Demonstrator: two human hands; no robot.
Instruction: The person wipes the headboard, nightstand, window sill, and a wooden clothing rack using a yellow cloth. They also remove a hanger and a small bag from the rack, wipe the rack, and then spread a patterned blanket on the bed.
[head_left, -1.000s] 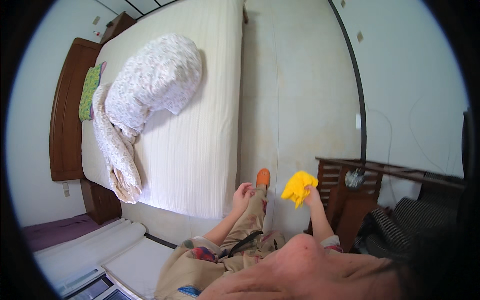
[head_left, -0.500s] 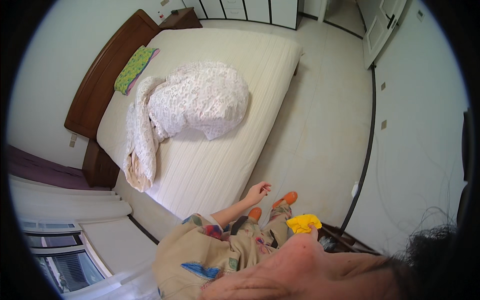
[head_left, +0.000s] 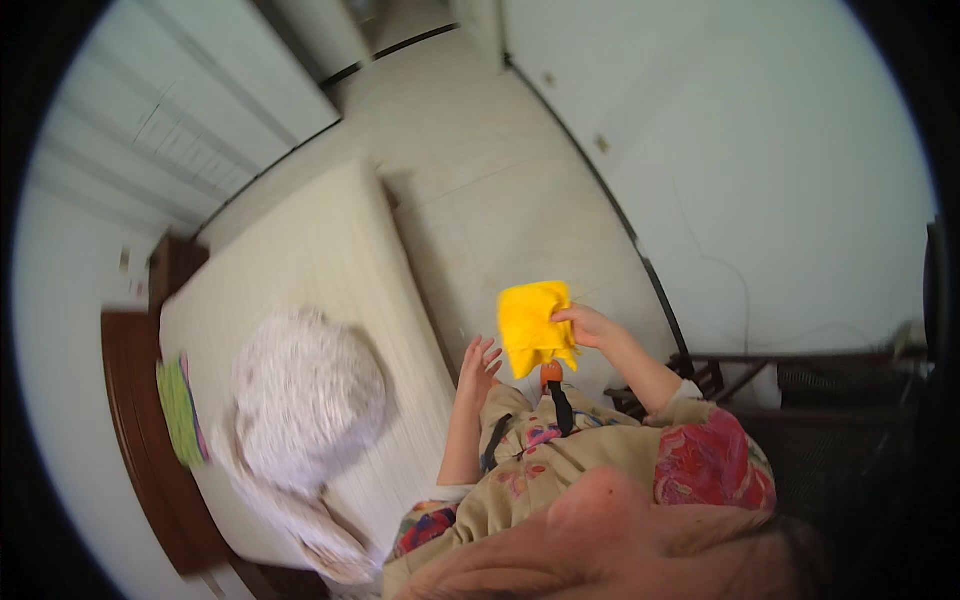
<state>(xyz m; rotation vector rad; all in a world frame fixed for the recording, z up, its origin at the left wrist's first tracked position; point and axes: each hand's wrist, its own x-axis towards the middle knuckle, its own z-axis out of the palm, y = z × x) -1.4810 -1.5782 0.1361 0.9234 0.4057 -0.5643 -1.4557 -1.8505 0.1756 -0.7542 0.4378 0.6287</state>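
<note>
A yellow cloth hangs loosely folded in front of my body, above the floor. My right hand pinches it at its right side, with the thumb lying over the fabric. Just left of the cloth is my left hand, raised with its fingers apart and nothing in it. A narrow gap shows between those fingers and the cloth's edge. Below the cloth, part of an orange shoe on my foot is visible.
To my left is a bed with a cream mattress, a bunched white patterned quilt, a green pillow and a brown headboard. White wardrobes stand beyond it. Dark furniture lies against the right wall.
My view has turned to the right. My right hand has brought the yellow cloth up in front of me, where it hangs more spread out. My left hand has come close beside it.
</note>
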